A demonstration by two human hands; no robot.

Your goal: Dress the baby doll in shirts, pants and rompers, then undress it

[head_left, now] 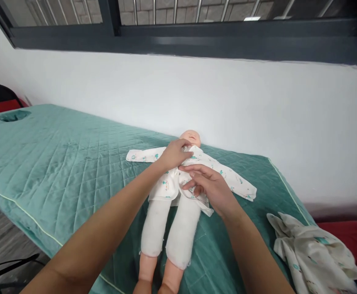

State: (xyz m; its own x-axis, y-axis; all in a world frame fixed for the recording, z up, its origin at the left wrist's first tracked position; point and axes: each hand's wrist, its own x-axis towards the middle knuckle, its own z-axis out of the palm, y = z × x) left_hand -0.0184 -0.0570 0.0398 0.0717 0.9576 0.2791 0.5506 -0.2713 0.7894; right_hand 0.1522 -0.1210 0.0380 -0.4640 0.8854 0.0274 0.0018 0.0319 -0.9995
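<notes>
The lower edge cuts off the doll (pixel 183 230) at its feet and crops the crumpled cloth (pixel 319 255). The left hand (pixel 176 155) hides part of the jacket (pixel 163 185); whether the right hand (pixel 208 185) grips it cannot be confirmed.

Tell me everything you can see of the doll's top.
The top looks like white cloth with small teal prints. It lies on the doll, long sleeves spread to both sides over the green cover, front edges parted at the hem. The left hand touches it near the neck, the right hand at the front.
</notes>
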